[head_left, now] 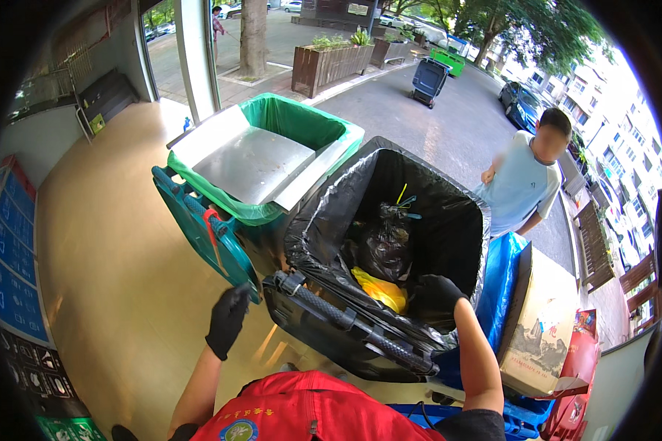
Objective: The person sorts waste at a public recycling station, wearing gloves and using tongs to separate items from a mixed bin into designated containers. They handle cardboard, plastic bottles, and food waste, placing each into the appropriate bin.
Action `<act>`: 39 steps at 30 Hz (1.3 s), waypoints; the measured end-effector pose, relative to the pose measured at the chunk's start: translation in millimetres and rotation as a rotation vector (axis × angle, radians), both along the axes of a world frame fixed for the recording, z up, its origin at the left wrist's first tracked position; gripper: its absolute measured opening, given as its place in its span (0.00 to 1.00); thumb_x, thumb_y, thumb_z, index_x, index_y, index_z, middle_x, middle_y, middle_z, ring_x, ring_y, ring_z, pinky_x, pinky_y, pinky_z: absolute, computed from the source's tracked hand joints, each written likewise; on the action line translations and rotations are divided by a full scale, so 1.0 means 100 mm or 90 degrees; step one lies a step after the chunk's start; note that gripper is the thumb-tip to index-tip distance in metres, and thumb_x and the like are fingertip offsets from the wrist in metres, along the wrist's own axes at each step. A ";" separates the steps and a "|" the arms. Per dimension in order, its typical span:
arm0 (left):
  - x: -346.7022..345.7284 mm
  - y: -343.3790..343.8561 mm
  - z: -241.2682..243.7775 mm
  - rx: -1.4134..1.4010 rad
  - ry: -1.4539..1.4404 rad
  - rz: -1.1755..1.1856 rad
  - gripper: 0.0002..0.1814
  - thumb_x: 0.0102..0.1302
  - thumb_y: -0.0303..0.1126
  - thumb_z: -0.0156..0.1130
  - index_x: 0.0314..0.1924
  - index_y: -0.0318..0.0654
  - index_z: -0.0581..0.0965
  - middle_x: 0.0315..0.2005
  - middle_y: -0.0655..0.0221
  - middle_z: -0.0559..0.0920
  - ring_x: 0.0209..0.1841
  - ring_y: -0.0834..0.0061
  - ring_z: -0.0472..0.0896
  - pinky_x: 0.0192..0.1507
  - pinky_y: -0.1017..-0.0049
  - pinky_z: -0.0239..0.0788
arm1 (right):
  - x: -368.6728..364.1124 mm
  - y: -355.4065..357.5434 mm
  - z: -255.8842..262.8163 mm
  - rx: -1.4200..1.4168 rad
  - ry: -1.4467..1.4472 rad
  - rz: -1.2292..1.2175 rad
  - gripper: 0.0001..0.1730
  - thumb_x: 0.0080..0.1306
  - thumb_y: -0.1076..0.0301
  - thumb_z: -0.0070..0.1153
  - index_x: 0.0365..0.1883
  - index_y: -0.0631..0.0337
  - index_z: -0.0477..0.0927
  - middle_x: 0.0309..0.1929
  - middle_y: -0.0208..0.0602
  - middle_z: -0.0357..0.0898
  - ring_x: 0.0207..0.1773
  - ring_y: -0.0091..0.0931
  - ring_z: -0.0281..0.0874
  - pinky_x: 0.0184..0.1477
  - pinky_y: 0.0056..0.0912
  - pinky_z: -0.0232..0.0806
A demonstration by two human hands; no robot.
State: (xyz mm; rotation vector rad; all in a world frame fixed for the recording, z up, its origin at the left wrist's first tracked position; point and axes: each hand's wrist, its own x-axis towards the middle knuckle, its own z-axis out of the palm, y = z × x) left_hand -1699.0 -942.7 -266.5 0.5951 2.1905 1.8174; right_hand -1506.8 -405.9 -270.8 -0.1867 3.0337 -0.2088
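My right hand (438, 295), in a black glove, reaches over the near right part of an open wheeled bin lined with a black plastic bag (331, 204). Its fingers are dark against the liner, so what they hold cannot be made out. Inside the bin lie a knotted black garbage bag (386, 242) and a yellow plastic bag (380, 289), the yellow one just left of my right hand. My left hand (229, 320), gloved in black too, is over the floor, left of the bin's black lid (331, 342); whether its fingers are closed is unclear.
A green-lined bin (309, 121) with a metal tray (254, 162) stands at the left. A blue-lined bin (502, 275) and a cardboard box (540, 325) are at the right. A person (521, 171) stands beyond them. A grey wheeled bin (430, 80) is on the road.
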 end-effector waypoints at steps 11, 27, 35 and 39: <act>-1.94 0.24 0.05 -0.088 0.256 0.230 0.31 0.68 0.38 0.62 0.67 0.34 0.66 0.65 0.48 0.66 0.63 0.47 0.68 0.65 0.57 0.61 | 0.31 -1.37 0.72 -0.264 0.251 -0.376 0.14 0.63 0.65 0.56 0.43 0.64 0.81 0.45 0.48 0.81 0.51 0.43 0.78 0.56 0.42 0.69; -0.68 0.53 2.21 -0.140 0.594 0.326 0.13 0.71 0.27 0.55 0.54 0.35 0.78 0.43 0.63 0.78 0.46 0.69 0.77 0.46 0.73 0.70 | -0.60 -2.20 1.14 -0.974 -0.002 -0.226 0.23 0.76 0.56 0.49 0.62 0.60 0.75 0.49 0.32 0.80 0.50 0.19 0.77 0.54 0.24 0.70; 0.03 2.03 1.59 -0.011 0.741 -0.362 0.27 0.57 0.29 0.69 0.58 0.42 0.76 0.48 0.62 0.78 0.52 0.59 0.76 0.56 0.61 0.68 | -1.01 -1.91 1.09 -2.259 -0.492 -0.018 0.25 0.74 0.52 0.49 0.62 0.57 0.70 0.53 0.34 0.77 0.53 0.24 0.76 0.56 0.29 0.69; 0.07 2.62 1.30 0.078 0.595 -0.604 0.24 0.61 0.31 0.67 0.58 0.38 0.76 0.49 0.59 0.77 0.52 0.59 0.76 0.56 0.61 0.68 | -0.68 -1.39 0.77 -1.669 0.116 -0.300 0.16 0.71 0.60 0.52 0.51 0.60 0.73 0.46 0.36 0.79 0.46 0.30 0.81 0.51 0.33 0.75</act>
